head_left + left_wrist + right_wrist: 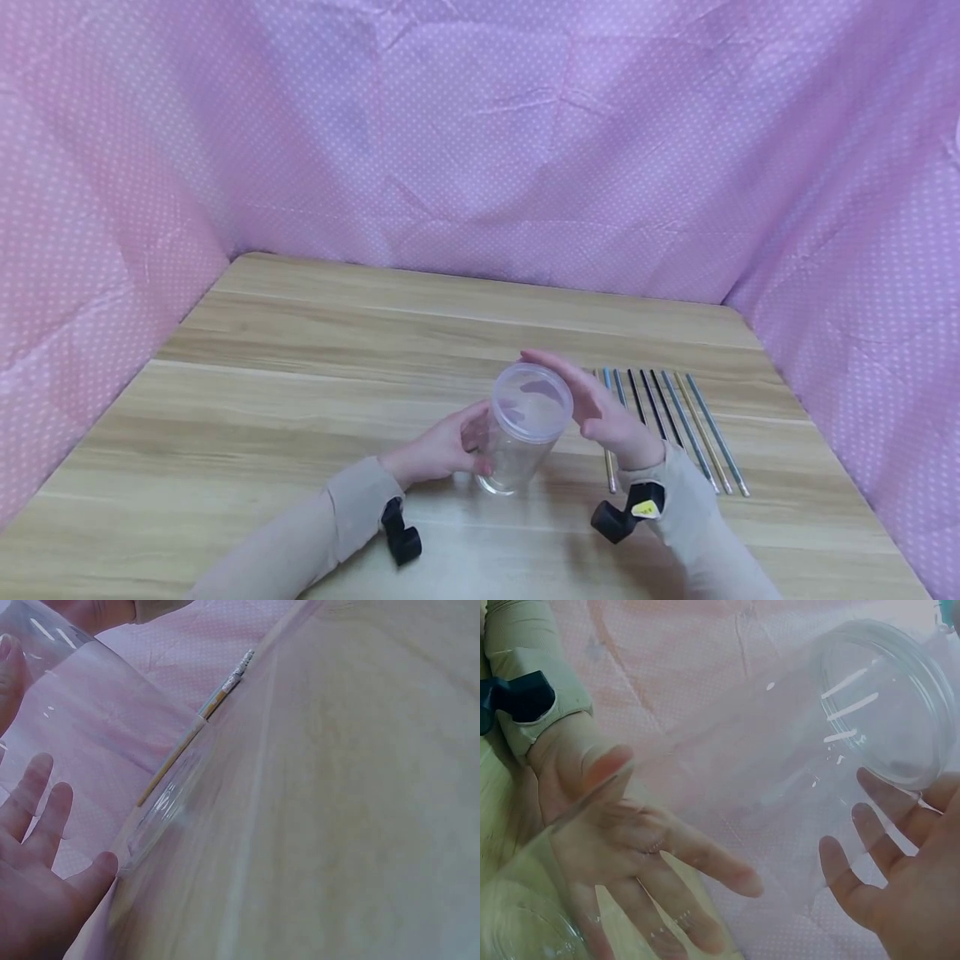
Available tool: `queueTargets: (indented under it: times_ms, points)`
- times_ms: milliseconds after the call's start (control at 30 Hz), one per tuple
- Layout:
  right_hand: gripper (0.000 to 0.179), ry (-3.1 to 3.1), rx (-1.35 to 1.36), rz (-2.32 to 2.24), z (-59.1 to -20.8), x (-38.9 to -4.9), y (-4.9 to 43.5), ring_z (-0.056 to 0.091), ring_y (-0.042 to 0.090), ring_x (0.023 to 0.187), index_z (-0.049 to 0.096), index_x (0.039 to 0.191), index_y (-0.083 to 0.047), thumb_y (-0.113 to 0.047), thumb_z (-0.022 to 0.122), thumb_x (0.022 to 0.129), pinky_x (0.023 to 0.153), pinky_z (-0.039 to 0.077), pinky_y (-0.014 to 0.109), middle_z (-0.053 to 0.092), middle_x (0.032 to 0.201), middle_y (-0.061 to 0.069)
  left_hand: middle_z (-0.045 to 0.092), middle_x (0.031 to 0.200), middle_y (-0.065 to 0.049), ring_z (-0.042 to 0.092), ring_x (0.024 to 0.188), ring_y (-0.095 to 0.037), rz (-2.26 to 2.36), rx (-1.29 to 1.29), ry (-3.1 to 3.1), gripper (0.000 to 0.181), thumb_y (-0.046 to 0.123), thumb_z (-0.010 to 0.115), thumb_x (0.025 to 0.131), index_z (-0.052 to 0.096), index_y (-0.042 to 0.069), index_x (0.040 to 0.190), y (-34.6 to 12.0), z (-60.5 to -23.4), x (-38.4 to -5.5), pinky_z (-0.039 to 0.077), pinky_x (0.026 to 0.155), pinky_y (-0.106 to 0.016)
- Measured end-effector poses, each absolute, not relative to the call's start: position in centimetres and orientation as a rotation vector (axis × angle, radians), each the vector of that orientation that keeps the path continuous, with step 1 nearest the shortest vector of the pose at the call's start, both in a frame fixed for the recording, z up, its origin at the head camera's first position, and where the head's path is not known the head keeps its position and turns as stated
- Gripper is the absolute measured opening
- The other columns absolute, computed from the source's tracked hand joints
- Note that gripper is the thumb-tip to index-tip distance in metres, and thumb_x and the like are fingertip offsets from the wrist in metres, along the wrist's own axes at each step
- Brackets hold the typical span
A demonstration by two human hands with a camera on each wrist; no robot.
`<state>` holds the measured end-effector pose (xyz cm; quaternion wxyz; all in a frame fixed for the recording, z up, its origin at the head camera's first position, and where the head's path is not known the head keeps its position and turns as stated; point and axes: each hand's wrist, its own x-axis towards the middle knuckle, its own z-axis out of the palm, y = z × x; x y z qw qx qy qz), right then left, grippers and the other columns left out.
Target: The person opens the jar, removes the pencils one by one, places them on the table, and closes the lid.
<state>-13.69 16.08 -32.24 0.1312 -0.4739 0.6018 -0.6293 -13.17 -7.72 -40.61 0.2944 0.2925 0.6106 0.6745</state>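
Note:
A clear plastic jar (516, 465) with a translucent lid (531, 402) on top stands upright on the table between both hands. My left hand (438, 446) is around its left side, low down, with fingers spread and the thumb at the near side by the base. In the left wrist view, that hand's thumb (94, 879) reaches close to the jar's bottom edge. My right hand (611, 421) is at the jar's upper right, its fingers extended along the lid's rim. In the right wrist view, its fingertips (866, 817) overlap the jar just below the rim.
Several pencils (699, 425) in blue, black and gold lie side by side right of the jar, partly behind my right forearm. A wood-grain table (300, 400) spreads below. Pink dotted cloth (465, 150) hangs around its back and sides. Each wrist carries a black camera (401, 533).

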Motion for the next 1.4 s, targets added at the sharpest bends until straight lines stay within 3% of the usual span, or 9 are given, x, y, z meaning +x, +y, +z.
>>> queueTargets:
  times_ms: [167, 300, 433, 600, 767, 900, 1000, 1200, 1400]
  points:
    - [0.076, 1.689, -1.403, -1.846, -32.1, -13.8, 16.2, 0.039, 0.02, 0.134, 0.021, 0.148, 0.001, -0.043, 0.05, 0.094, 0.112, 0.032, 0.034, 0.037, 0.15, 0.006, 0.025, 0.153, -0.021, 0.023, 0.141, -0.036, 1.79, 0.774, 1.62, 0.099, 0.018, 0.078, 0.074, 0.016, 0.0, 0.149, -7.8, -40.6, -13.3, 0.023, 0.116, -0.045]
    - [0.068, 1.578, -1.424, -1.874, -32.3, -14.2, 16.2, 0.038, 0.024, 0.135, 0.02, 0.146, 0.007, -0.023, 0.053, 0.094, 0.112, 0.032, 0.036, 0.034, 0.151, 0.011, 0.025, 0.153, -0.021, 0.023, 0.141, -0.036, 1.784, 0.766, 1.627, 0.093, 0.005, 0.074, 0.076, 0.016, 0.001, 0.149, -7.8, -40.5, -13.3, 0.022, 0.116, -0.046]
    - [0.065, 1.569, -1.412, -1.892, -32.2, -14.3, 16.0, 0.04, 0.024, 0.133, 0.024, 0.144, 0.007, -0.008, 0.057, 0.09, 0.111, 0.034, 0.035, 0.038, 0.149, 0.01, 0.026, 0.153, -0.02, 0.024, 0.141, -0.036, 1.784, 0.758, 1.628, 0.094, 0.006, 0.075, 0.076, 0.016, 0.001, 0.149, -7.9, -40.5, -13.4, 0.022, 0.116, -0.047]
    - [0.066, 1.818, -1.3, -1.926, -32.0, -13.6, 16.2, 0.049, 0.015, 0.124, 0.038, 0.139, 0.001, -0.015, 0.07, 0.084, 0.106, 0.037, 0.03, 0.05, 0.139, 0.002, 0.028, 0.153, -0.02, 0.025, 0.141, -0.036, 1.795, 0.777, 1.61, 0.1, 0.022, 0.079, 0.073, 0.017, 0.001, 0.149, -7.9, -40.6, -13.4, 0.022, 0.116, -0.047]
    - [0.068, 2.187, -1.232, -1.885, -31.4, -12.3, 16.2, 0.05, 0.011, 0.121, 0.045, 0.129, 0.005, -0.018, 0.08, 0.075, 0.104, 0.039, 0.024, 0.052, 0.134, -0.002, 0.028, 0.152, -0.021, 0.025, 0.141, -0.037, 1.795, 0.785, 1.602, 0.099, 0.023, 0.078, 0.073, 0.018, 0.001, 0.149, -7.9, -40.5, -13.4, 0.021, 0.116, -0.048]
    - [0.069, 2.503, -1.093, -1.79, -30.6, -10.9, 15.7, 0.05, 0.008, 0.119, 0.05, 0.119, 0.007, 0.0, 0.085, 0.06, 0.102, 0.041, 0.021, 0.055, 0.128, 0.011, 0.029, 0.152, -0.021, 0.026, 0.14, -0.037, 1.791, 0.777, 1.613, 0.097, 0.019, 0.077, 0.074, 0.018, 0.001, 0.149, -7.9, -40.4, -13.4, 0.022, 0.115, -0.049]
    - [0.072, 2.631, -0.975, -1.743, -30.5, -10.2, 15.4, 0.052, 0.007, 0.115, 0.051, 0.115, 0.004, 0.0, 0.087, 0.053, 0.101, 0.041, 0.021, 0.056, 0.124, 0.018, 0.03, 0.151, -0.021, 0.028, 0.14, -0.037, 1.792, 0.772, 1.624, 0.095, 0.014, 0.076, 0.075, 0.018, 0.001, 0.149, -7.8, -40.5, -13.3, 0.023, 0.115, -0.049]
    - [0.093, 2.328, -1.112, -1.879, -31.5, -11.2, 15.8, 0.045, 0.009, 0.125, 0.032, 0.139, 0.006, -0.042, 0.078, 0.073, 0.106, 0.037, 0.021, 0.047, 0.136, 0.013, 0.029, 0.151, -0.023, 0.026, 0.14, -0.039, 1.801, 0.772, 1.621, 0.093, 0.009, 0.074, 0.077, 0.016, -0.001, 0.149, -7.8, -40.3, -13.0, 0.023, 0.115, -0.049]
    - [0.072, 1.725, -1.253, -1.952, -32.4, -12.9, 16.4, 0.035, 0.017, 0.136, 0.017, 0.149, 0.0, -0.024, 0.057, 0.094, 0.111, 0.033, 0.031, 0.034, 0.15, 0.003, 0.026, 0.153, -0.02, 0.024, 0.141, -0.035, 1.795, 0.75, 1.627, 0.097, 0.015, 0.077, 0.075, 0.016, 0.001, 0.149, -7.7, -40.4, -13.0, 0.022, 0.116, -0.046]
